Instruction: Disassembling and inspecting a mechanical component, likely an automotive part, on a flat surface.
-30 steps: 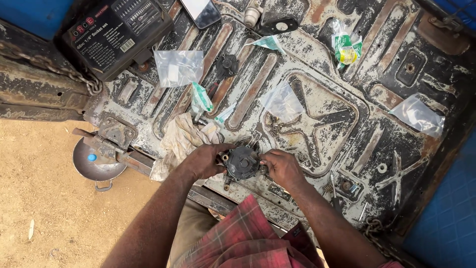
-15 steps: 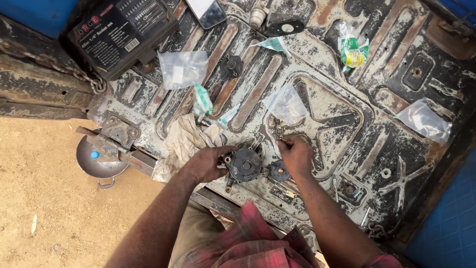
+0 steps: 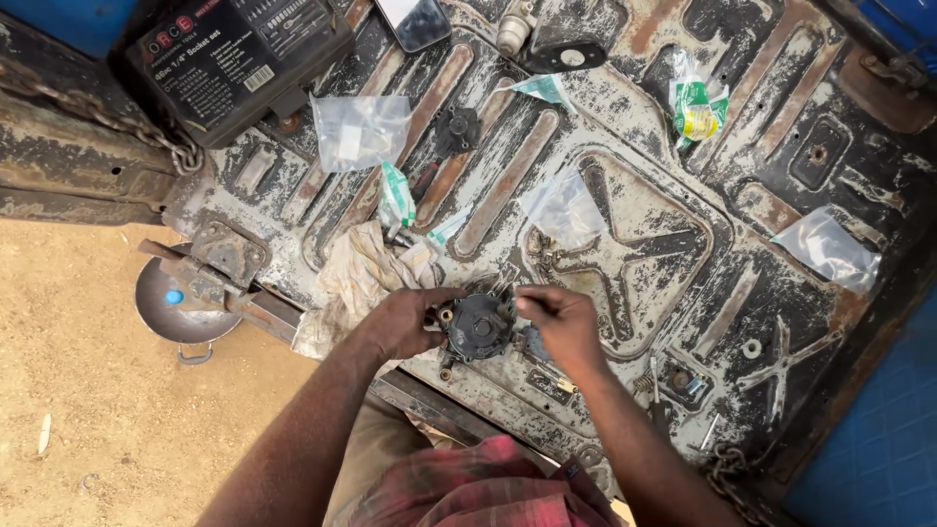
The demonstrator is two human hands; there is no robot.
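Partly hidden by both hands (image 3: 488, 322), the dark round part (image 3: 478, 327) shows few details.

A worn, ribbed metal surface (image 3: 625, 146) with flaking pale paint carries a black socket-set case (image 3: 239, 59), several clear plastic bags (image 3: 359, 130), a green packet (image 3: 698, 107), a dirty rag (image 3: 366, 273), a phone (image 3: 422, 20) and scattered small parts.
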